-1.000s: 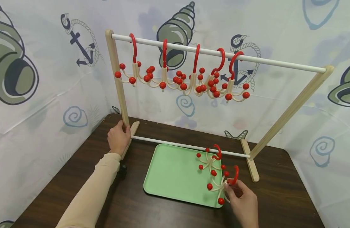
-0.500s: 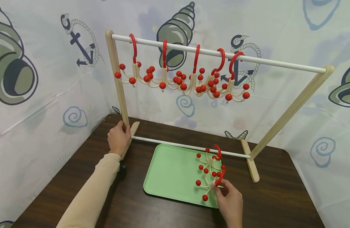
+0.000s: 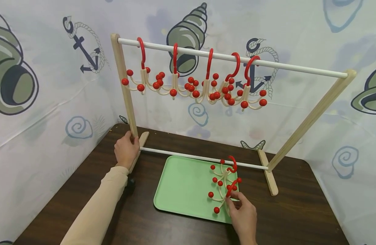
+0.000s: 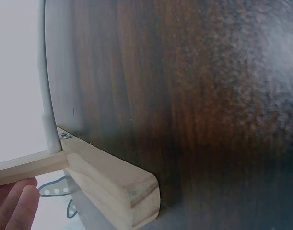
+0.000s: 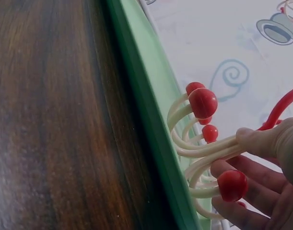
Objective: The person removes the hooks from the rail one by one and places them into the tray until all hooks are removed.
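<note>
My right hand point(image 3: 243, 212) pinches a cream multi-arm hanger point(image 5: 208, 148) by its stem, just below the red hook. Its curled arms end in red balls and sit over the right part of a green tray point(image 3: 181, 190); in the right wrist view they are at the tray's rim. A second such hanger point(image 3: 225, 175) lies on the tray just behind. At the left, my left hand point(image 3: 126, 149) grips the lower part of the wooden upright point(image 3: 125, 88) of a rack. The left wrist view shows only some of its fingers point(image 4: 22, 208) against that post.
Several more of these hangers hang from the rack's white top rail point(image 3: 188, 51). A lower white rail point(image 3: 203, 158) runs behind the tray between two wooden feet point(image 3: 268, 177). All stands on a dark wood table point(image 3: 169, 229) before a patterned cloth point(image 3: 212, 20).
My right hand has carried the held hanger leftward over the tray, closer to the hanger lying there. My left hand stays on the upright.
</note>
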The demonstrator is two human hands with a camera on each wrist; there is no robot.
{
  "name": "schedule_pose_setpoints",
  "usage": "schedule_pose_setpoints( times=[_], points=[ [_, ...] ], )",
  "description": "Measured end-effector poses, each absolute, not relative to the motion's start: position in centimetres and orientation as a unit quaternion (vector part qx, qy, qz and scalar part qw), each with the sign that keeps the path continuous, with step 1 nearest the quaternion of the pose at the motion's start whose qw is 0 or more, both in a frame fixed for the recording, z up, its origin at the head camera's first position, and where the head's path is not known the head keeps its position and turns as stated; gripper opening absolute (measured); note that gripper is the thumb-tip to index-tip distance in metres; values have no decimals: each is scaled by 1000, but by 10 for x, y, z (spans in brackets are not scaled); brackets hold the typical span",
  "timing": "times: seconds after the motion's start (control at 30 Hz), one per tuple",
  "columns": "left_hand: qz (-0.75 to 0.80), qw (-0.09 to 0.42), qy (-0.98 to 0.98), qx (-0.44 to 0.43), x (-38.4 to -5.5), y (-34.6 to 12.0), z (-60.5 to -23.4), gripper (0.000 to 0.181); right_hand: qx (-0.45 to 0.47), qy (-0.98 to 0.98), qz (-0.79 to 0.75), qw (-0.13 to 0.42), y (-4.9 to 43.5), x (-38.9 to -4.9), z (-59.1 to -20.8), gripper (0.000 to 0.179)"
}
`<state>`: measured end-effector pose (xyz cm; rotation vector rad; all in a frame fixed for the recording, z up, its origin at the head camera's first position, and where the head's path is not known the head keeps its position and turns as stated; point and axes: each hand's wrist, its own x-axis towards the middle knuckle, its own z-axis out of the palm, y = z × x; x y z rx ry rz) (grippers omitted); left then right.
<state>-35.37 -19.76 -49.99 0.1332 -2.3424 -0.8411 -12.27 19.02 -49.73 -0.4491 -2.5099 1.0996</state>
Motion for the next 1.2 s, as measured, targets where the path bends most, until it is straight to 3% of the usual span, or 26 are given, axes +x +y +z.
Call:
schedule_pose_setpoints(
  times=[0.4, 0.6, 0.87, 1.2],
  points=[
    [-317, 324, -890, 48, -352, -197, -497, 16, -152, -892, 395, 157, 196, -117, -491, 27],
    [-315, 323, -891, 48, -351, -196, -496, 16, -143, -896, 386, 166, 204, -107, -470, 22],
    [-313, 324, -892, 48, -352, -196, -496, 16, -108, -892, 354, 261, 222, -108, -419, 17],
    [-315, 320, -892, 49, -353, -197, -499, 16, 41, -864, 309, 395, 236, -145, -304, 24]
  ],
)
